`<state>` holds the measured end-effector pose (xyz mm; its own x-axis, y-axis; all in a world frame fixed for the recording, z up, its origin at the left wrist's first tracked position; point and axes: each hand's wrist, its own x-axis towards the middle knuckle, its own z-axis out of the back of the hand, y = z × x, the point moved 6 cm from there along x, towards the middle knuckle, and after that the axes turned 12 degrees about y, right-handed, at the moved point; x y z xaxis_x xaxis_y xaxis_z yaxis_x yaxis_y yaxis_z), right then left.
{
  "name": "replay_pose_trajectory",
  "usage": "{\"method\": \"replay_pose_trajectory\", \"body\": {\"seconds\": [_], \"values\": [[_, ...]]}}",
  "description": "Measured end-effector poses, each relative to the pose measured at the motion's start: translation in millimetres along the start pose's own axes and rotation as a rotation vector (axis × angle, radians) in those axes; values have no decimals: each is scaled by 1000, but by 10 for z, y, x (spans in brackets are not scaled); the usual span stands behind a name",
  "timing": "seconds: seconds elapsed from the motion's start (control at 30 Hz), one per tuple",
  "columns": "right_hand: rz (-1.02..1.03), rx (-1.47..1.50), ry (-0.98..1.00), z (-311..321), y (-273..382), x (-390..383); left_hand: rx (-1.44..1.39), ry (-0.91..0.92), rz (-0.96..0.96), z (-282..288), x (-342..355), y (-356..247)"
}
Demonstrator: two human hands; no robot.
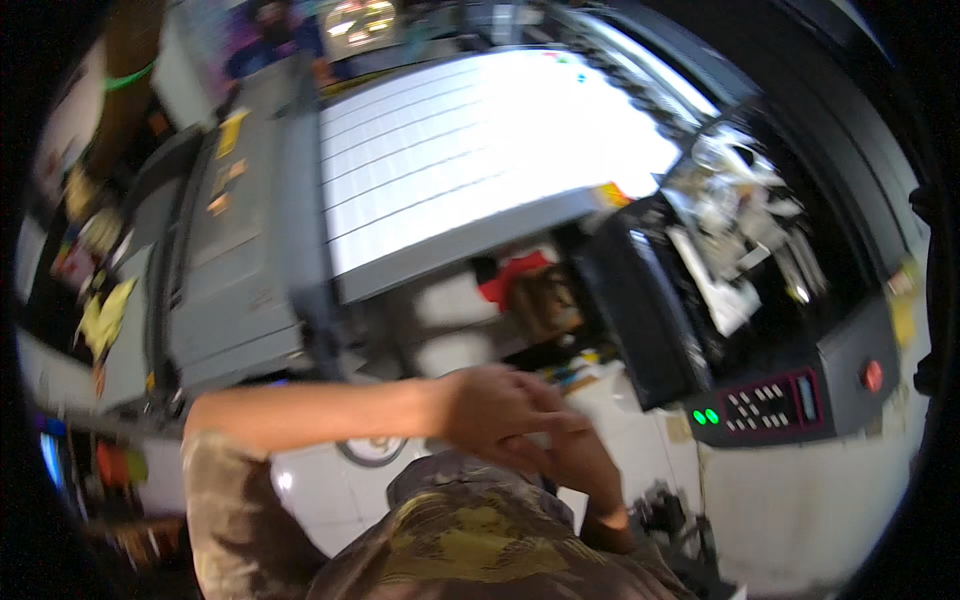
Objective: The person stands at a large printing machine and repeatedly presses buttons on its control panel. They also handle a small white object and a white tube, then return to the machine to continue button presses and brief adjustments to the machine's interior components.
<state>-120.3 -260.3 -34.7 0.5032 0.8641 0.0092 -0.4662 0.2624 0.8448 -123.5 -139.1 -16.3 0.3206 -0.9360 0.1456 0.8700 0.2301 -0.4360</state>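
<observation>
My left hand point(495, 400) reaches across from the left on a bare forearm and lies with curled fingers over my right hand point(578, 462). My right hand rises from below, in front of my patterned olive shirt point(470, 540). The two hands touch at chest height. No object shows between them, and the fingers of the right hand are partly hidden under the left hand. The picture is motion-blurred.
A large machine with a bright white slatted bed point(480, 150) stands ahead, grey housing point(240, 260) to its left. At right are a dark control panel point(770, 400) with green lights, a red round button point(873, 375) and a bay of crumpled scraps point(740, 220). A red cloth point(515, 275) lies under the bed. Another person point(270, 30) stands far behind.
</observation>
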Motion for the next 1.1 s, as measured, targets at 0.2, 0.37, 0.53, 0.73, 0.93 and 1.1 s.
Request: {"method": "replay_pose_trajectory", "body": {"seconds": [0.2, 0.37, 0.53, 0.73, 0.93, 1.1], "values": [[31, 234, -213, 204, 15, 481, 196, 36, 16, 441, -32, 481], [-32, 182, -111, 343, -85, 829, 282, -59, 44, 561, -207, 805], [-65, 335, -42, 375, -83, 1026, 21, -225, 36, 545, -243, 1016], [-87, 364, 5, 534, -28, 1285, 19, -205, 296, 733, -413, 1019], [-90, 330, 40, 639, -74, 1497, -265, -78, 501, 931, -480, 1005], [-93, 278, 126, 637, -216, 1635, -471, -23, 551, 871, -535, 986]]}}
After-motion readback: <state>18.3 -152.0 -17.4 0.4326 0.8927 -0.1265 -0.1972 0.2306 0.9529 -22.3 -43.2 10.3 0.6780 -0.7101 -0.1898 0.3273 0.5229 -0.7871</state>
